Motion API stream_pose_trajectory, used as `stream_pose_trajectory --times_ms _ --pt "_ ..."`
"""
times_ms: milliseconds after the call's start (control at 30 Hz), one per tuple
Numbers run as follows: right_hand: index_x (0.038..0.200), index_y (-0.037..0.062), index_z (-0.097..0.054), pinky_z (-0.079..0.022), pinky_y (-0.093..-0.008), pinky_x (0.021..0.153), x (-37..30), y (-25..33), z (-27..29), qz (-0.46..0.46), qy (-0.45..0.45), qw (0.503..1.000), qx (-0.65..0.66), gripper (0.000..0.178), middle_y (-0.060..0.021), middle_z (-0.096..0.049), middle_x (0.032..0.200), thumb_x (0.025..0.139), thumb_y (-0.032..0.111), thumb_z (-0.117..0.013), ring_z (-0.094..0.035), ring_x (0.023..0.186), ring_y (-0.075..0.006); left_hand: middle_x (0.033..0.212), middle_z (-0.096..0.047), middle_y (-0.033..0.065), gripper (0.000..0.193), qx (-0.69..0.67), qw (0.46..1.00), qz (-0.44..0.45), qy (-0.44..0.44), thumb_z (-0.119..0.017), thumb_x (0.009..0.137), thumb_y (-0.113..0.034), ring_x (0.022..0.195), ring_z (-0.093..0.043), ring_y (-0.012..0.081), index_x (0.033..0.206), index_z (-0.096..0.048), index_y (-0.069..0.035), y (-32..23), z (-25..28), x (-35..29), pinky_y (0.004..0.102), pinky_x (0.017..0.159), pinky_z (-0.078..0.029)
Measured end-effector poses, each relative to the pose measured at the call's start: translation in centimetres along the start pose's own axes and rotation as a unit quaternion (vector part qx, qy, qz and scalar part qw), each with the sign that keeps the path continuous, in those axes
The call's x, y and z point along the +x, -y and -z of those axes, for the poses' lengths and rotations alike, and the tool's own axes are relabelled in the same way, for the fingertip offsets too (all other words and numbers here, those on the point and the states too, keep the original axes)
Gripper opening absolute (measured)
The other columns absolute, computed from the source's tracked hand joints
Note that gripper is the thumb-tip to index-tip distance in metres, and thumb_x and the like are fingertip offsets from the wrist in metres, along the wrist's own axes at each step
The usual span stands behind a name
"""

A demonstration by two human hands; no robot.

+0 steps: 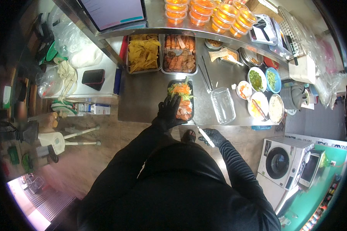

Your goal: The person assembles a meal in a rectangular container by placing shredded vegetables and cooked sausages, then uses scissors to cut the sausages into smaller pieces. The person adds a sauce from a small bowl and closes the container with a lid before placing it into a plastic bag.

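Observation:
My left hand (167, 112), in a black glove, grips the left side and near corner of a black food tray (192, 94), its fingertips beside the food. Shredded orange and green vegetables (181, 90) fill the far part of the tray, with pinkish sliced pieces (184, 111) in the near part. Closed around a white-handled utensil (206, 137) is my gloved right hand (216, 138), just off the counter's front edge. The utensil's thin metal end points at the tray's near right corner; its exact kind is unclear. A clear plastic lid or container (223, 106) lies right of the tray.
Behind the tray stand a tray of yellowish wrapped food (144, 54) and a tray of browned rolls and meat (179, 54). Tongs (206, 75) lie nearby. Several bowls, including one of chopped greens (256, 79), crowd the right. Orange-filled cups (200, 11) are stacked on the overhead shelf.

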State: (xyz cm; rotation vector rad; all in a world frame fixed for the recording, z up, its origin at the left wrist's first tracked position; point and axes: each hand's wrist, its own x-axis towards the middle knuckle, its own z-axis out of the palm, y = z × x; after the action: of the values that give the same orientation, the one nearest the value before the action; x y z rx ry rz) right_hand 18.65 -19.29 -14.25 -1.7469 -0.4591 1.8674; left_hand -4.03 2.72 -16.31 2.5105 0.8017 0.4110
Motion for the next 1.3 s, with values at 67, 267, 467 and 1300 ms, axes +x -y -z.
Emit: stream_pose_trajectory --times_ms 67,267,467,1300 --pt "0.123 0.0107 -0.069 -0.051 -0.026 0.053 0.5 -0.2 -0.5 0.023 -0.007 1.0 -0.019 0.045 -0.0013 -0.066 0.071 0.086 0.03 -0.087 -0.059 0.056 -0.0079 0.158 -0.04 0.0185 0.111 -0.002 0.999 -0.012 -0.032 -0.086 0.069 -0.061 0.14 -0.039 0.0423 0.154 -0.039 -0.008 0.7 -0.7 0.1 0.0567 0.101 -0.035" --pt "0.129 0.0111 -0.068 -0.052 -0.0262 0.054 0.5 0.6 -1.5 0.011 -0.023 0.998 -0.053 0.048 -0.0029 -0.069 0.075 0.089 0.032 -0.084 -0.062 0.059 -0.0088 0.16 -0.04 0.016 0.104 -0.019 0.999 -0.007 -0.039 -0.084 0.072 -0.06 0.14 -0.039 0.0423 0.153 -0.042 -0.01 0.4 -0.6 0.3 0.0562 0.102 -0.035" --pt "0.133 0.0112 -0.066 -0.053 -0.0268 0.055 0.5 0.9 -2.3 0.03 -0.021 0.998 0.053 0.037 -0.0046 -0.071 0.082 0.101 0.028 -0.069 -0.065 0.063 -0.0104 0.16 -0.038 0.017 0.105 -0.02 1.0 0.003 0.002 -0.084 0.073 -0.06 0.142 -0.037 0.0423 0.155 -0.04 -0.01 0.9 -1.4 0.1 0.0575 0.106 -0.034" --pt "0.133 0.0009 -0.064 -0.058 -0.0259 0.071 -0.2 -3.8 -5.0 0.081 -0.124 0.983 0.109 0.041 -0.0073 -0.075 0.107 0.094 0.007 -0.076 -0.071 0.085 -0.0114 0.095 -0.071 0.0183 0.041 0.038 0.994 0.107 -0.007 -0.079 0.08 -0.042 0.094 -0.07 0.0368 0.094 -0.071 -0.004 8.5 5.7 23.7 0.0489 0.083 -0.055"
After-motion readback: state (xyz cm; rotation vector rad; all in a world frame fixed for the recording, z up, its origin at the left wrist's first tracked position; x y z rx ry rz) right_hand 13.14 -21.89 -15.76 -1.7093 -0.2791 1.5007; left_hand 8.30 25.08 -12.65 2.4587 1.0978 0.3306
